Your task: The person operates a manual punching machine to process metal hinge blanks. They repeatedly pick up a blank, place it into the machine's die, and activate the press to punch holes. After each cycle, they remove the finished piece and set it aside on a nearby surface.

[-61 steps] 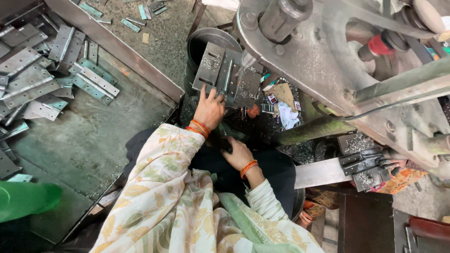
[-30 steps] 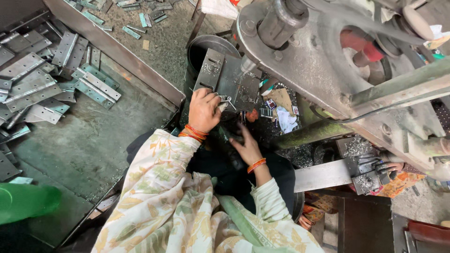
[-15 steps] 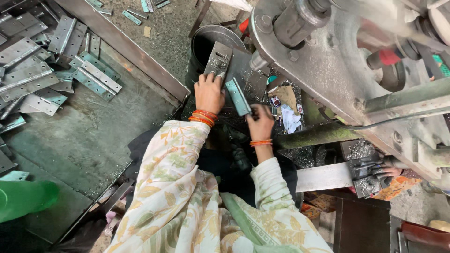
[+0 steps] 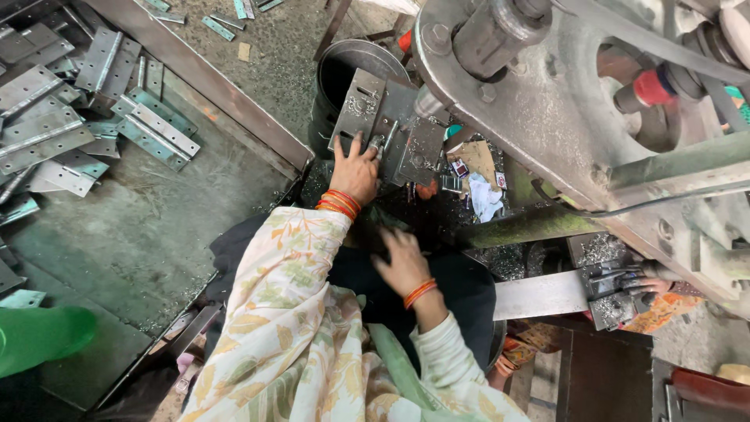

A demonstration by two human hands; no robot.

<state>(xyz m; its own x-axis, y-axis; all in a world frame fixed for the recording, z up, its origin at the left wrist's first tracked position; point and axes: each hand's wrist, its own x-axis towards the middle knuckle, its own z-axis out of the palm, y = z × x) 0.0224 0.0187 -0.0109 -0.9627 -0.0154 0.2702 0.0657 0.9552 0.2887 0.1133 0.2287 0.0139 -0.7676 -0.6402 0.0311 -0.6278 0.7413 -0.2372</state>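
Pressing left hand flat on metal plate, fingers spread.
Right hand nearer the body, open, empty; plate's long axis pointing away.

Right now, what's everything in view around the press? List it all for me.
Flat grey metal plate on the press bed: one, grey, under the left fingers.
Loose grey-green metal hinge plates: many, piled at upper left on the tray.
Dark green metal tray: one, left of the person.
Black round metal bin: one, behind the press bed.
Large grey press machine: one, upper right.
White crumpled cloth: one, beside the press bed.
Bright green object: one, lower left; kind unclear.
Another person's gloved hand: one, right edge, on a metal part.
Left hand: orange bangles, resting on the plate.
Right hand: orange bangles, over the dark lap; what it holds, if anything, is unclear.
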